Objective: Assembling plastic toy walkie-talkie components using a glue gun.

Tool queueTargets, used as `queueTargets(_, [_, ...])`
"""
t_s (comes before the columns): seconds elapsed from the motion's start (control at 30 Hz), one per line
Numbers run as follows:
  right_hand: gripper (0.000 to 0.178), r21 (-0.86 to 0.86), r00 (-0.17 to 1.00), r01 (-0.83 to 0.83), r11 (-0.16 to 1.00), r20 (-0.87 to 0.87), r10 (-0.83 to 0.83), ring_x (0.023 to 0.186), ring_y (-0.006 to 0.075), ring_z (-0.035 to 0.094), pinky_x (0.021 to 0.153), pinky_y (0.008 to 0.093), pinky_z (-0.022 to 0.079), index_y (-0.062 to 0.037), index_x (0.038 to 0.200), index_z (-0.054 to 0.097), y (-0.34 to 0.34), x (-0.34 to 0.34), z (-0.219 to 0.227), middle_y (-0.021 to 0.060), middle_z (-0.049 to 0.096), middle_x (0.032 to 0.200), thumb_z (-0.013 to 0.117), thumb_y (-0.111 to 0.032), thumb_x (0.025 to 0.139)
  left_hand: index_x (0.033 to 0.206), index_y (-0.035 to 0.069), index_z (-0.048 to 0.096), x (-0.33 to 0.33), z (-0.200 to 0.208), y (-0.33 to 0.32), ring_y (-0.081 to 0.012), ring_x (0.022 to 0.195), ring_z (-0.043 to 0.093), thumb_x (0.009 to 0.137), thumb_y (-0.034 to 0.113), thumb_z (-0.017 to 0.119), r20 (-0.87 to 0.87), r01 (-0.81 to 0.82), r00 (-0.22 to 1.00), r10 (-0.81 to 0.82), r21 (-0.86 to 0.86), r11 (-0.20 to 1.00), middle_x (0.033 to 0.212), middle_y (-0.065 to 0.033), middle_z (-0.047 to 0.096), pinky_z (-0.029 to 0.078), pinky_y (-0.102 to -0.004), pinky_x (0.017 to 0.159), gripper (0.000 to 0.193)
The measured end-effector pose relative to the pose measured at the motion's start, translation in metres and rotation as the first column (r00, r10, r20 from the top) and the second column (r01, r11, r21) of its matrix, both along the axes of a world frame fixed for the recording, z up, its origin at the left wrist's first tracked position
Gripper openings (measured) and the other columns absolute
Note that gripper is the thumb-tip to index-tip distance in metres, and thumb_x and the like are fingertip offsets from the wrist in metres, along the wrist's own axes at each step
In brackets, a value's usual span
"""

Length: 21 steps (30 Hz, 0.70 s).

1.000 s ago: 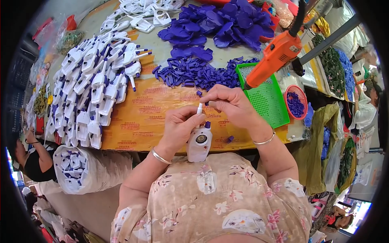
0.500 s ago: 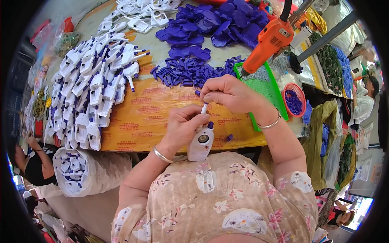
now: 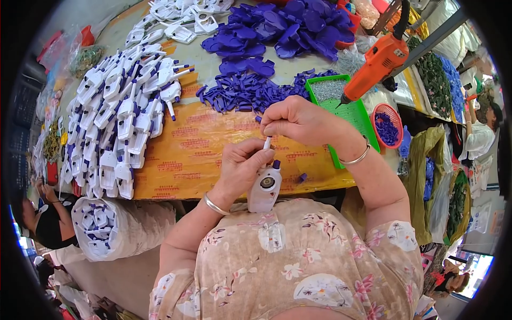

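Note:
My left hand is closed around the narrow neck of a white plastic toy body. The body has a round dark part in its face and a purple knob at its upper corner; its lower end is close to my shirt. Right above the neck's tip, my right hand is closed in a pinch. Its fingers hide what they hold, if anything. A small purple bit shows beside those fingertips; I cannot tell whether it is held or lies on the table.
An orange electric screwdriver hangs over a green tray of small metal screws. Purple clips and purple plates lie heaped behind my hands. White assemblies are piled left, above a filled sack. A red basket stands right.
The hanging screwdriver has swung to the right, off the tray's screws. My right fingers have come down closer over the neck's tip, covering its purple end. My left hand keeps its hold.

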State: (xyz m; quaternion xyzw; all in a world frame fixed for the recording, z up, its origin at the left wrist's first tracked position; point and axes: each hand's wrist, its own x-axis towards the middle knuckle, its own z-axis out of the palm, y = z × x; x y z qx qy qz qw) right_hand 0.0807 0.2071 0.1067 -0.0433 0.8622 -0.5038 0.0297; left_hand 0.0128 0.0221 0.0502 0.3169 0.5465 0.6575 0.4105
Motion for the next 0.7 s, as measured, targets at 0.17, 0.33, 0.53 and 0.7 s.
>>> queueTargets(0.17, [0.007,0.072,0.982,0.034,0.997,-0.186,-0.02,0.07,0.0172,0.059,0.064,0.0276,0.046,0.0017,0.085,0.062,-0.005,0.001,0.001,0.0088,0.061,0.077,0.06,-0.003,0.081,0.087,-0.001,0.065,0.0,0.0,0.0,-0.0035,0.064,0.053,0.084,0.006,0.061,0.022,-0.031,0.999,0.031,0.018,0.999,0.071,0.0009,0.061,0.043,-0.0194,0.057,0.008])
queueTargets(0.33, [0.006,0.086,0.952,0.022,0.996,-0.305,0.005,0.07,0.0174,0.058,0.063,0.0278,0.046,0.0011,0.086,0.062,-0.005,0.003,-0.002,0.0087,0.061,0.078,0.06,-0.002,0.082,0.087,-0.001,0.064,0.0,0.005,-0.002,-0.0056,0.065,0.055,0.084,0.006,0.061,0.003,-0.034,0.999,0.034,0.021,0.999,0.073,-0.001,0.062,0.045,-0.0208,0.059,0.008])
queueTargets(0.53, [0.007,-0.109,1.0,0.017,0.994,0.015,-0.016,0.065,0.0101,0.051,0.06,0.0254,0.043,0.0017,0.085,0.061,-0.006,0.007,0.004,0.0024,0.058,0.07,0.059,-0.005,0.083,0.087,-0.001,0.064,0.006,0.001,-0.005,-0.0074,0.066,0.057,0.084,0.006,0.061,-0.009,-0.02,1.0,0.02,-0.019,1.0,0.073,-0.0026,0.062,0.047,-0.0221,0.062,0.008])
queueTargets(0.7, [0.01,-0.1,0.995,0.028,0.995,-0.09,-0.038,0.059,0.0078,0.05,0.055,0.0271,0.042,0.0024,0.083,0.062,-0.01,0.008,-0.008,0.0048,0.058,0.062,0.06,-0.007,0.08,0.087,-0.001,0.064,0.006,-0.002,-0.004,-0.0074,0.065,0.057,0.084,0.005,0.061,-0.003,-0.018,1.0,0.018,0.0,1.0,0.072,-0.0026,0.062,0.047,-0.0219,0.061,0.008])
